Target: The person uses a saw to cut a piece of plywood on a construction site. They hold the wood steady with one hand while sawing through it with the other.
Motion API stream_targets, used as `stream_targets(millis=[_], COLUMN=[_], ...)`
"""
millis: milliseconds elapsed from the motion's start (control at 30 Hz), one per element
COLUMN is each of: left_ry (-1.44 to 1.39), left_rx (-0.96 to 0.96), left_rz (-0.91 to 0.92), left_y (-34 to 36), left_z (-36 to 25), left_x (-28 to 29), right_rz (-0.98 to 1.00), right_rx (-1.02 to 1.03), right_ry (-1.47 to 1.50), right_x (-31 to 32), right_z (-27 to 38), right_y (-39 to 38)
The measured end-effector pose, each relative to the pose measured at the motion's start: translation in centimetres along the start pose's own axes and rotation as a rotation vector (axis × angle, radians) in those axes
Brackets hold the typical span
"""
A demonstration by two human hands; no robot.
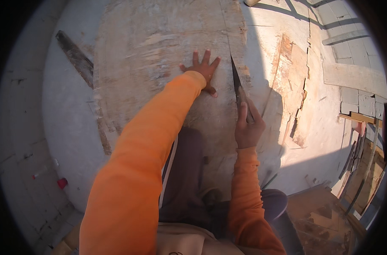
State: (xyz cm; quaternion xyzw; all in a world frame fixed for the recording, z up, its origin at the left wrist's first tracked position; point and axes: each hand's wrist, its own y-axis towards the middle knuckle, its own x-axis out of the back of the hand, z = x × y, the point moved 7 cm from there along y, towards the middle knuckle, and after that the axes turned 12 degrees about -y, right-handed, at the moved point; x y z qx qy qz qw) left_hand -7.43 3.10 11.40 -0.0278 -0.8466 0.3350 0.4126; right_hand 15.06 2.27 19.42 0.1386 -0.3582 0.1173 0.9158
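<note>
A large worn plywood sheet lies flat in front of me. My left hand presses on it with the fingers spread and holds nothing. To its right, my right hand is wrapped round the handle of a handsaw; the fist mostly hides the handle. The dark, tapering blade of the handsaw points away from me, near the sheet's right side. A thin line runs along the plywood from the blade's tip toward the far edge. My dark-trousered leg is over the near part of the sheet.
A dark wood strip lies partly beside the sheet on the left, with a small red object nearer me. Splintered sheet pieces lie to the right. Several boards lean by the block wall; a brown panel is at lower right.
</note>
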Motion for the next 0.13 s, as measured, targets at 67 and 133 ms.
stream_targets(millis=[67,133], left_ry=[-0.01,-0.001], left_rx=[0.016,0.013], left_rz=[0.024,0.007], left_y=[-0.5,-0.4], left_z=[1.4,1.4], left_x=[-1.1,-0.1], right_rz=[0.024,0.024], right_rx=[0.033,0.077], right_ry=[-0.025,-0.037], right_x=[0.7,1.8], right_z=[-0.7,-1.6], right_y=[-3.8,-7.0])
